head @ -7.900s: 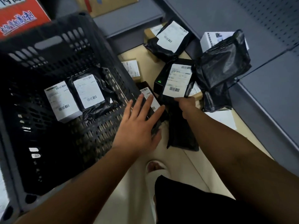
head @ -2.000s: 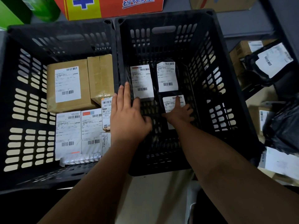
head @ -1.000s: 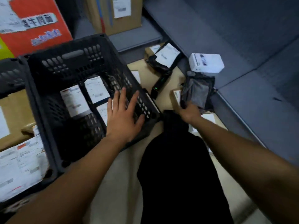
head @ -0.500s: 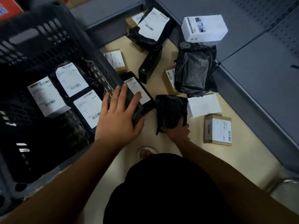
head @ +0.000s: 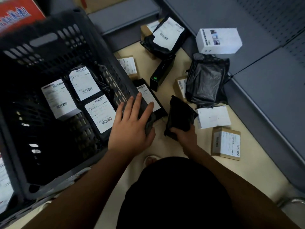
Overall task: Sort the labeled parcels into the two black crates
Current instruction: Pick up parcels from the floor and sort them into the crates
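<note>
The right hand [head: 183, 136] has its grip pinched on the near end of a soft black mailer [head: 179, 113] down at the floor beside the crate [head: 49, 38] (light, floppy, likely slippery), while the left hand [head: 132, 128] lies spread flat on its rim.

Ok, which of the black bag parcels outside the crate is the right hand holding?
The small black bag, nearest of the three, gripped at its lower end by the right hand. The larger crumpled bag and the labelled bag farther back lie untouched.
</note>
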`<state>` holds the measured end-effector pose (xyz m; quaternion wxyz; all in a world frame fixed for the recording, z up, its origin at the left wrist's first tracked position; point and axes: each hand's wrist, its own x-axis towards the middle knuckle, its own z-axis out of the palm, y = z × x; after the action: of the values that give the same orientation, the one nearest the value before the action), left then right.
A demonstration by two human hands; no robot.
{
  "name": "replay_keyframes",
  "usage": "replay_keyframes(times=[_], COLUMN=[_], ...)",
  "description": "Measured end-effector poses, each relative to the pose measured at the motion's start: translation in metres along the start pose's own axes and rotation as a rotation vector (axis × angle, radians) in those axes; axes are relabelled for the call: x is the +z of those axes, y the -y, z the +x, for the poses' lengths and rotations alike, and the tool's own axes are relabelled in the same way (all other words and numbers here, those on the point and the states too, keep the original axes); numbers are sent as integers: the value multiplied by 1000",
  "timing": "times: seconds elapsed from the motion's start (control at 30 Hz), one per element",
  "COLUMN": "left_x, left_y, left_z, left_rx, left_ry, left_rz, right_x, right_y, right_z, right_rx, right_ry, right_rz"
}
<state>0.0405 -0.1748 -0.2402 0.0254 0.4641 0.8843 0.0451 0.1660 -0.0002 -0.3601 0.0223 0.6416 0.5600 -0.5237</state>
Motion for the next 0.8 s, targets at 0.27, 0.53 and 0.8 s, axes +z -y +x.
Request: replay_keyframes(times=[0.27,0.53,0.8], left_x=[-29,-158,-245], left_y=[7,78,131], left_z=[-8,-77,-173], left_rx=[-58,-419,-800], left_ry=[96,-161,-288], left_rz=[-344,-891,-1750], right_x=[-74,-93,-8], right_y=[78,189,204], right_z=[-97,-243,-361], right_rx=[-165,-262,-154], right_ry=[139,803,1313], right_rz=[284,396,377])
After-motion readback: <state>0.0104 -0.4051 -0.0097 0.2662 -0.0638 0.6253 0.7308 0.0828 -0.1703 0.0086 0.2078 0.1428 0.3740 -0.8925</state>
